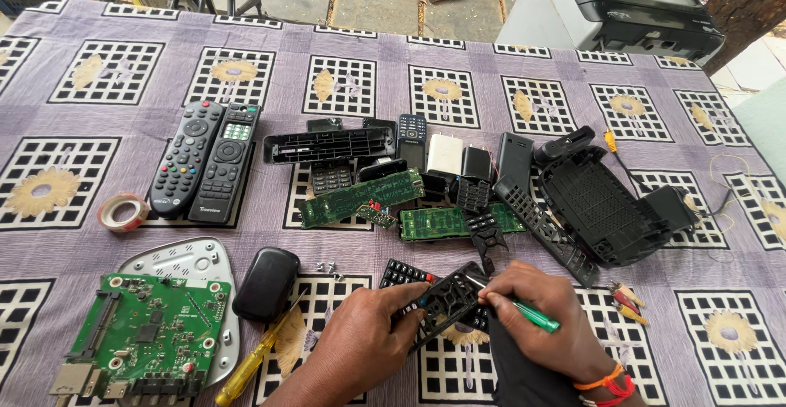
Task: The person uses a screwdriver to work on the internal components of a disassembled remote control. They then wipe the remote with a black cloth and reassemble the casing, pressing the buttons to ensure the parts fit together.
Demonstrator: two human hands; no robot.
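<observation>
Purple patterned tablecloth (508, 71) strewn with remote parts, and at 6 o'clock the left hand (360, 345) is closed around a black remote-control shell (446, 300), perforated with button holes and tilted up, while the right hand (540, 325) pinches a green-handled screwdriver (532, 315) with its tip against the shell's top edge.

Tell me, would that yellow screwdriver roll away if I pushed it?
Probably a little: the yellow screwdriver has a rounded handle and lies loose on the tablecloth. The soft cloth would likely slow it. It looks stiff, not bendy.
</observation>
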